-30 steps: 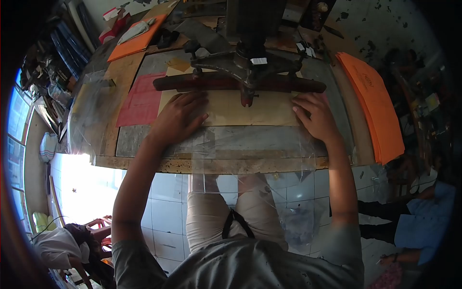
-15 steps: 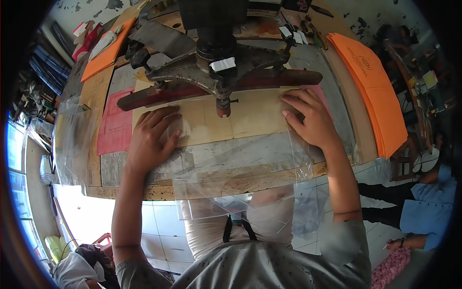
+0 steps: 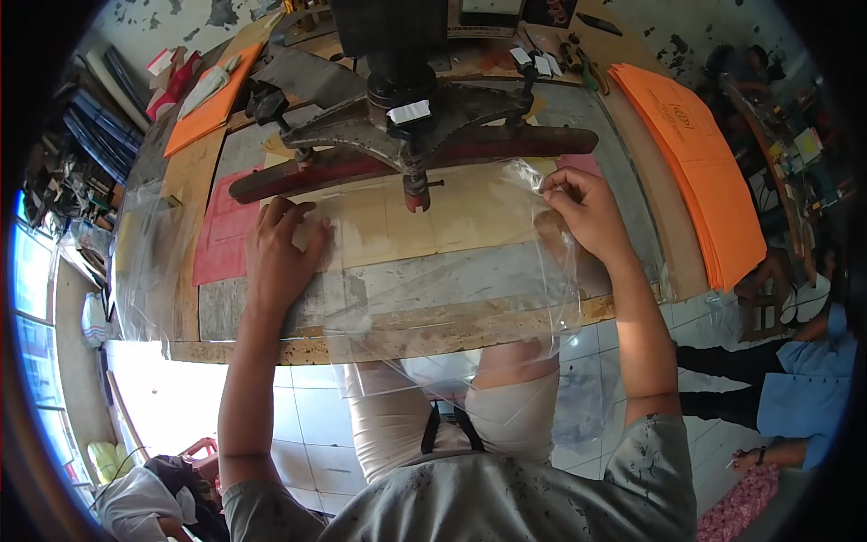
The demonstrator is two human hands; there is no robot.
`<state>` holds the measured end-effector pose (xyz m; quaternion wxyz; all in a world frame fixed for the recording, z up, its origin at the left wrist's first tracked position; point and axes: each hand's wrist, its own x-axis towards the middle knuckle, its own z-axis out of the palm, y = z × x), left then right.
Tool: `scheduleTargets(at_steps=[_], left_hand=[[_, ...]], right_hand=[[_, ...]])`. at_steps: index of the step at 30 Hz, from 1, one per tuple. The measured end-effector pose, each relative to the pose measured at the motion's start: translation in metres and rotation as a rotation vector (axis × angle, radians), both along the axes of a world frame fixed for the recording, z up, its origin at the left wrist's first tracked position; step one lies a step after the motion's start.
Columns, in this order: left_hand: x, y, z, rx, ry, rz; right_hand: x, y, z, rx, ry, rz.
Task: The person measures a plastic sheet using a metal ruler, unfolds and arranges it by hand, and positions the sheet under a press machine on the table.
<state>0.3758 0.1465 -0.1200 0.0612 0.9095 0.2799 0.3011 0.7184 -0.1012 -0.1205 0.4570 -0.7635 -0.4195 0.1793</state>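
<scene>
Under the red-edged bar of a dark metal press [image 3: 361, 163] lies a tan sheet [image 3: 388, 221], with a pink sheet [image 3: 226, 226] at its left. Clear plastic film [image 3: 452, 307] spreads over the tan sheet and hangs past the table's front edge. My right hand [image 3: 582, 208] pinches the film's crumpled right edge, thumb against fingers. At the left end of the tan sheet rests my left hand [image 3: 284, 248], fingers curved and apart, thumb out; it touches the sheet and the film's left side.
Orange printed sheets [image 3: 691, 172] are stacked along the right edge. Another orange stack [image 3: 212, 104] lies at the back left, a cloth on it. More clear film [image 3: 144, 239] hangs at the left corner. Tools [image 3: 578, 59] lie at the back. People [image 3: 804, 379] [image 3: 144, 506] are at both sides.
My right hand has closed on the film and lifted its edge, which now shows bright and crumpled. My left hand's fingers have bent more. The view shifted between frames.
</scene>
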Motion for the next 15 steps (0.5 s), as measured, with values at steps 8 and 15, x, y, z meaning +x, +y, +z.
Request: scheduleTargets(at_steps=[8,15], left_hand=[[-0.003,-0.002,0.002,-0.062,0.018,-0.036],[-0.009,-0.004,0.002,-0.115,0.045,-0.087]], right_hand=[[-0.001,-0.005,0.005,0.052,0.167,0.174],[0.006,-0.017,0.012,-0.005,0.343,0.475]])
